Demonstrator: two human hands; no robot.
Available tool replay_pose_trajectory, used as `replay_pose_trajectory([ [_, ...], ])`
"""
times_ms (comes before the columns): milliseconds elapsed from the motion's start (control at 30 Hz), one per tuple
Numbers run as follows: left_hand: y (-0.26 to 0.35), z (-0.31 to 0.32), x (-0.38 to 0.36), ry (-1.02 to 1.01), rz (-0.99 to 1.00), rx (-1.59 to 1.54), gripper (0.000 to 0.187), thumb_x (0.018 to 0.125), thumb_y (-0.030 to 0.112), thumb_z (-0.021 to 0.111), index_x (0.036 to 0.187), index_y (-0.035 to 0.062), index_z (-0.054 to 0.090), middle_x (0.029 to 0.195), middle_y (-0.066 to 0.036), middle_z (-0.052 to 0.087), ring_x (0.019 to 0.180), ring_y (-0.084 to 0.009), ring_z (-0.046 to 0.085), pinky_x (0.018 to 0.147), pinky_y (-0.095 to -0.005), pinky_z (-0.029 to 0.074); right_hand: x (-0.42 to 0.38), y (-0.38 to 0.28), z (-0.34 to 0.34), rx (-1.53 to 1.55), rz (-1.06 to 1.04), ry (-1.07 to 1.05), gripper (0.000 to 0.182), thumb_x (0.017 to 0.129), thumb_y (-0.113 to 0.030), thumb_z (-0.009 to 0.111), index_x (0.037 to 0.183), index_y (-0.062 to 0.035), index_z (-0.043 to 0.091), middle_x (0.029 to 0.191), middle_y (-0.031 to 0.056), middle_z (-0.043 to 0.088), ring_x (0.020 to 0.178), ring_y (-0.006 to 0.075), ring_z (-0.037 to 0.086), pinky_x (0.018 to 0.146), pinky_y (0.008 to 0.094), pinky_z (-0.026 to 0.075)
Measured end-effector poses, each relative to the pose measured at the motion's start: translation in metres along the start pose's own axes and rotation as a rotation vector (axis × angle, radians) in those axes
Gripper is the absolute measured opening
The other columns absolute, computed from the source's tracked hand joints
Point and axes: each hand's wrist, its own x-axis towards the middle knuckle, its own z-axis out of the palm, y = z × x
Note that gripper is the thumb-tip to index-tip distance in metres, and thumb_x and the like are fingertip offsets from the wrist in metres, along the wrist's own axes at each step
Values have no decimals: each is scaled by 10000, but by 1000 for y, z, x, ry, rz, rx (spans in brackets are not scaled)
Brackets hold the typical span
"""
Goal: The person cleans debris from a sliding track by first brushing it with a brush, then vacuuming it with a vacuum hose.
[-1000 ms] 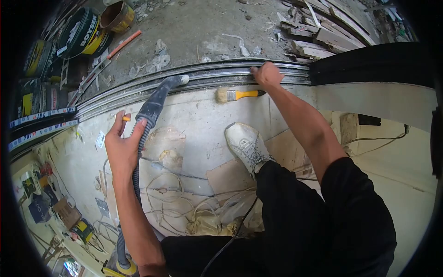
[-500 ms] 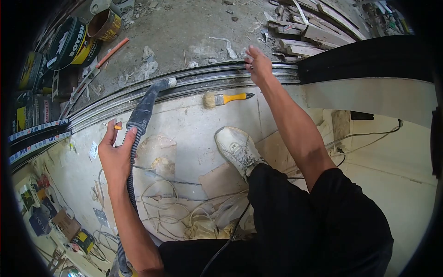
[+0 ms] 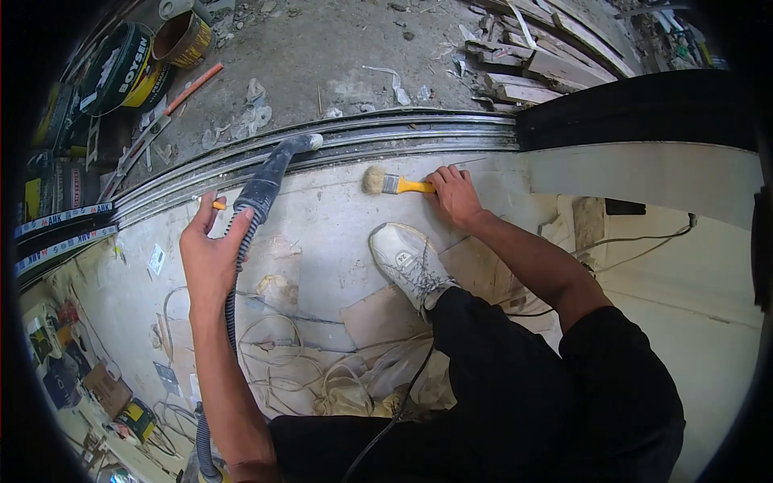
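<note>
My left hand (image 3: pixel 211 253) is curled around the ribbed vacuum hose (image 3: pixel 248 228), with the thumb lying along it. A small cigarette (image 3: pixel 216 204) sticks out between the fingers of that same hand. The dark vacuum nozzle (image 3: pixel 278 161) reaches up to the metal sliding-door tracks (image 3: pixel 362 133), its pale tip resting over them. My right hand (image 3: pixel 456 196) is closed over the handle of a yellow paintbrush (image 3: pixel 392 184), which lies on the pale floor just below the tracks. The brush's bristles point left; most of its handle is hidden under the fingers.
My shoe (image 3: pixel 405 262) stands on the floor between both hands. Loose cables (image 3: pixel 278 354) and plastic lie nearer me. Beyond the tracks are paint buckets (image 3: pixel 121 72), an orange-tipped bar (image 3: pixel 193 90) and scrap wood (image 3: pixel 555 56). A dark-edged panel (image 3: pixel 636 109) stands at right.
My right hand has come down from above the tracks onto the paintbrush handle and taken hold of it. My left hand and the nozzle have shifted slightly right.
</note>
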Motion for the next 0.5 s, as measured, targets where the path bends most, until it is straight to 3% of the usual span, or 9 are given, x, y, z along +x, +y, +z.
replay_pose_trajectory([
  [33, 1, 2, 1, 0, -2, -2, 706, 847, 249, 810, 1396, -82, 514, 1255, -195, 665, 701, -104, 633, 487, -253, 495, 0, 4, -6, -2, -1, -2, 235, 911, -183, 617, 1139, -129, 609, 1121, 108, 613, 1112, 290, 547, 915, 458, 420],
  [100, -1, 0, 0, -20, 8, -6, 703, 843, 251, 812, 1393, -77, 521, 1245, -207, 666, 694, -109, 633, 476, -256, 494, -3, 12, -17, 258, 74, 129, 223, 928, -189, 605, 1132, -98, 599, 1021, 158, 635, 967, 367, 615, 829, 504, 479],
  [167, 0, -5, -3, -10, -11, -7, 700, 841, 252, 814, 1389, -76, 525, 1234, -211, 667, 685, -108, 630, 471, -256, 490, -6, 25, -68, 243, 221, 144, 204, 959, -197, 568, 1117, -72, 590, 950, 195, 649, 823, 426, 645, 746, 557, 506],
  [233, -2, -7, -3, -4, -21, -22, 698, 839, 252, 816, 1385, -76, 530, 1224, -216, 668, 677, -107, 627, 467, -257, 486, -5, 61, -112, 18, 209, 332, 196, 976, -210, 535, 1067, -55, 613, 902, 208, 665, 784, 426, 661, 707, 561, 523],
  [333, -8, -7, -4, 6, -38, -30, 699, 836, 262, 817, 1376, -80, 535, 1222, -229, 668, 665, -114, 632, 465, -266, 487, -3, 98, -158, -256, 292, 158, 224, 968, -205, 508, 989, -37, 654, 885, 230, 688, 851, 412, 687, 735, 547, 548],
  [400, -3, -4, -7, -28, 24, -19, 706, 833, 278, 815, 1371, -84, 537, 1217, -251, 665, 638, -123, 637, 466, -276, 488, 7, 106, -157, -426, 481, -95, 250, 948, -198, 504, 937, -32, 691, 916, 238, 707, 899, 410, 700, 776, 516, 570],
  [500, 8, 1, -13, -62, 33, 40, 703, 830, 286, 813, 1366, -82, 544, 1189, -262, 672, 613, -131, 639, 470, -281, 491, 37, 87, -122, -330, 465, -104, 262, 936, -185, 497, 933, -29, 708, 973, 234, 717, 936, 410, 703, 806, 497, 576],
])
